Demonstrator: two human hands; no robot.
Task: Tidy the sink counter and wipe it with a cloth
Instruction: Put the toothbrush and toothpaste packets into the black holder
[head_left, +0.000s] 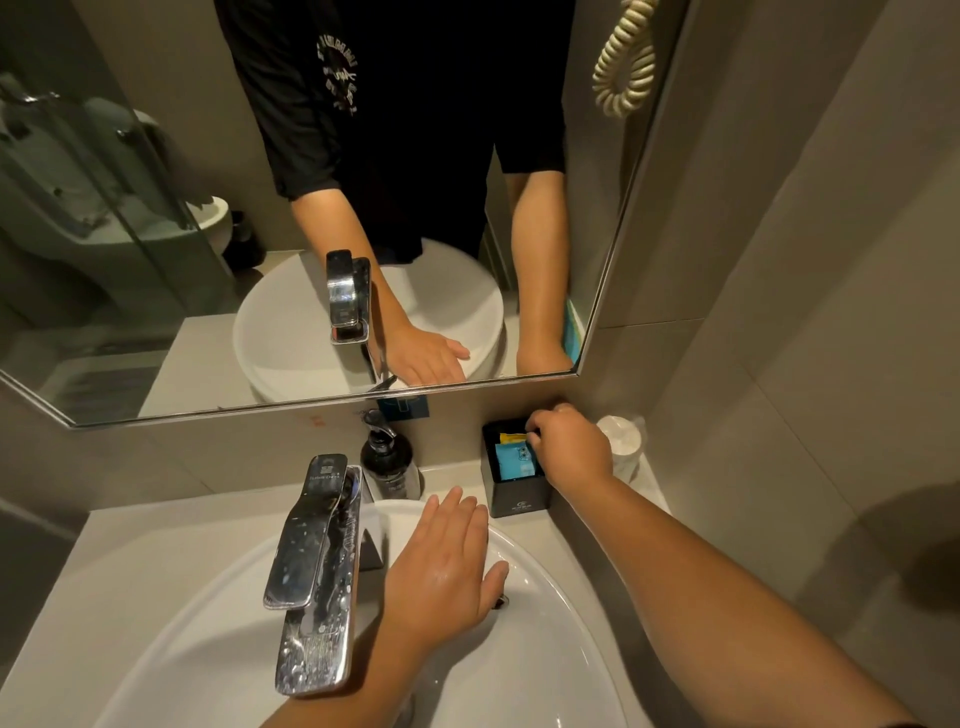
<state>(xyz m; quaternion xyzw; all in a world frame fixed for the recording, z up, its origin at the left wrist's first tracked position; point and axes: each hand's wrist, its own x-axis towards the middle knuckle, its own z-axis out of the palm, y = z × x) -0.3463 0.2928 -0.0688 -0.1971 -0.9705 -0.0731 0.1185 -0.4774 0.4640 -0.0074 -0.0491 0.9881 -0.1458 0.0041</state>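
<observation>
My left hand (444, 564) lies flat and empty on the far rim of the white basin (566, 613), fingers spread toward the wall. My right hand (569, 447) reaches over a black square box (511, 496) at the back of the pale counter (156, 540). Its fingertips are pinched at the top of the packets standing inside, a blue packet (511, 460) and a yellow one (509, 437). Whether the fingers grip a packet is hidden by the hand. No cloth is in view.
A chrome tap (314, 571) rises left of my left hand. A dark pump bottle (389, 462) stands behind it by the wall. A white lidded cup (623, 439) sits in the right corner. The mirror (311, 208) hangs close above, the tiled wall on the right.
</observation>
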